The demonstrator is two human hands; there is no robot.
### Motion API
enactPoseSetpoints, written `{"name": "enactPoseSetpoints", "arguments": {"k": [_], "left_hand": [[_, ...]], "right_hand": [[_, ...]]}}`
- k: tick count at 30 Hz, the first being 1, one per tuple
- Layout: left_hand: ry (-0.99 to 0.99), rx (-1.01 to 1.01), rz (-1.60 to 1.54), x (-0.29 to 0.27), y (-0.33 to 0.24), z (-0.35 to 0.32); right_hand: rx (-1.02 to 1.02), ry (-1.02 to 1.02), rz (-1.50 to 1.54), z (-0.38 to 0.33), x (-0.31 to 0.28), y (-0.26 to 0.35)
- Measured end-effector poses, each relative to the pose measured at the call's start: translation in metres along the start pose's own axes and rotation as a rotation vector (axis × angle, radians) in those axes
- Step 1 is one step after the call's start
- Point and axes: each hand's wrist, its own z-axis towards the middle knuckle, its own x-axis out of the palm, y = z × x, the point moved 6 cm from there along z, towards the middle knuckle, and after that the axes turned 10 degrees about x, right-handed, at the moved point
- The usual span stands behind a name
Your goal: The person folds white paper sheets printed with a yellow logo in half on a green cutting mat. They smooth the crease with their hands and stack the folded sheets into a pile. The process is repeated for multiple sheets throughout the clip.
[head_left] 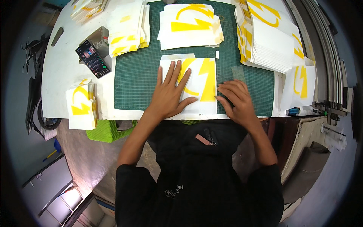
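Yellow-printed paper (201, 83) seems light, crease-prone, best taken by its three-o'clock edge, left hand (167, 97) spread over it, right hand (239, 105) curled there, whether pinching I can't tell.

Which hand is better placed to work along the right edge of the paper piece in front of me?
Probably the right hand: its fingers are already beside that edge, while the left hand lies spread flat over the paper piece, toward its left side.
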Motion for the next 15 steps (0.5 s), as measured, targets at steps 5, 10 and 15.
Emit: {"name": "enactPoseSetpoints", "arguments": {"k": [5,10,15], "left_hand": [[0.025,0.013,0.047,-0.002,-0.003,0.0],[0.026,0.01,0.058,0.001,-0.001,0.002],[-0.003,-0.001,0.041,-0.002,-0.001,-0.001]], "right_hand": [[0.091,-0.126,-0.257,0.03,0.004,-0.009],[0.322,-0.179,-0.292,0.077,0.013,-0.042],[0.26,-0.186,-0.115,0.052,0.016,-0.028]]}}
